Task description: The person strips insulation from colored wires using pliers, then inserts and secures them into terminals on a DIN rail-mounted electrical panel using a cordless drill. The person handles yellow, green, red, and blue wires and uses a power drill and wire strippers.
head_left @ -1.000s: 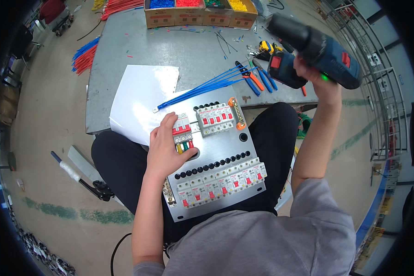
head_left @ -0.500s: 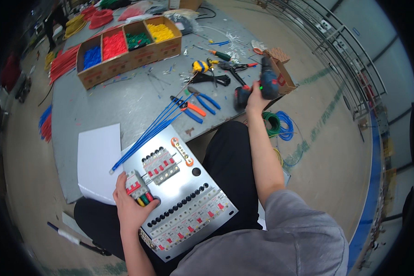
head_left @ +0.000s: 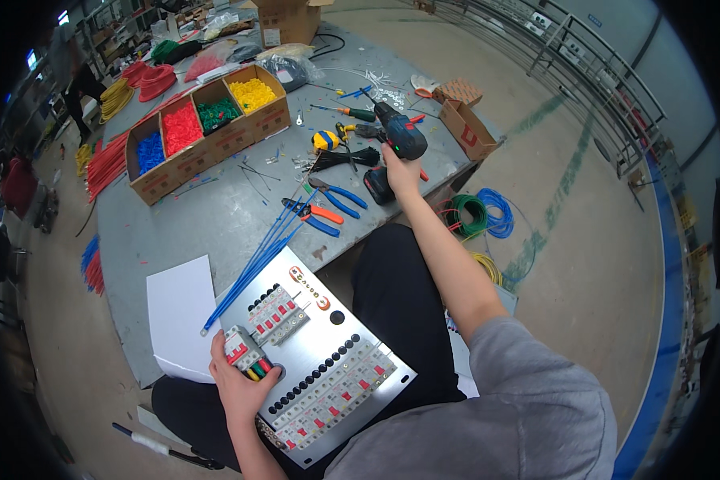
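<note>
A grey metal panel with rows of red-and-white circuit breakers rests on my lap. My left hand grips its left edge beside a breaker with coloured wires. A bundle of blue wires runs from the panel up onto the table. My right hand reaches out over the table's right end and holds a dark blue cordless drill by its grip, standing on its battery on the tabletop.
On the grey table lie blue and orange pliers, black cable ties, screwdrivers, a white sheet and a cardboard box of coloured terminals. Green, blue and yellow wire coils lie on the floor at right.
My right hand has carried the drill from up in the air down onto the table's right end. The view has tilted, and my left hand stays on the panel.
</note>
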### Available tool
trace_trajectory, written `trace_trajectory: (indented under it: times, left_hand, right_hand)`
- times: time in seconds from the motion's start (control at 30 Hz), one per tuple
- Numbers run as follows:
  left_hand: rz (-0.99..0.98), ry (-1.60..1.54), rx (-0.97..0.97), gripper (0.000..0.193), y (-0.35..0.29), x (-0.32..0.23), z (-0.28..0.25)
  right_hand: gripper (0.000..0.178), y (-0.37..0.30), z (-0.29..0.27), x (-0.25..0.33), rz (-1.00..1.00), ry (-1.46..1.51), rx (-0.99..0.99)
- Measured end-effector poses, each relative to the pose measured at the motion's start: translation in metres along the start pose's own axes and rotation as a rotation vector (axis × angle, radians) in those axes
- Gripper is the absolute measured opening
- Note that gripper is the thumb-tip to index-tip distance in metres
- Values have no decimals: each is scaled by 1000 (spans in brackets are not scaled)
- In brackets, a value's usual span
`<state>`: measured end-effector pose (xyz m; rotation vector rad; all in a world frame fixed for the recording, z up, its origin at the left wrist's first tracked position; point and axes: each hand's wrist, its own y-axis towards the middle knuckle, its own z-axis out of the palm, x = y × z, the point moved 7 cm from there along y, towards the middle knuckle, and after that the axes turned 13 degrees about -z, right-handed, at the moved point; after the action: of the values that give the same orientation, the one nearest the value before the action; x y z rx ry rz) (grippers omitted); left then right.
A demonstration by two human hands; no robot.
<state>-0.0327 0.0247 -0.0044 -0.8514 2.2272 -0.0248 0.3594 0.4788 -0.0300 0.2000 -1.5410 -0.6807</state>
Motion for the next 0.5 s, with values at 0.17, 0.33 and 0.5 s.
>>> trace_trajectory:
  times: [0.17,0.33,0.5]
  left_hand:
    - [-20,-12,-11,125,-9,-2,-11]
    - [-5,20,-15,123,-5,-8,-6]
    - [-17,9,-37,122,-11,1,-14]
  right_hand:
    - [40,-15,7,16,-38,-150,78]
    - [57,-40,-44,12,-212,-758,-172]
    - [25,-85,38,66,-45,-393,429]
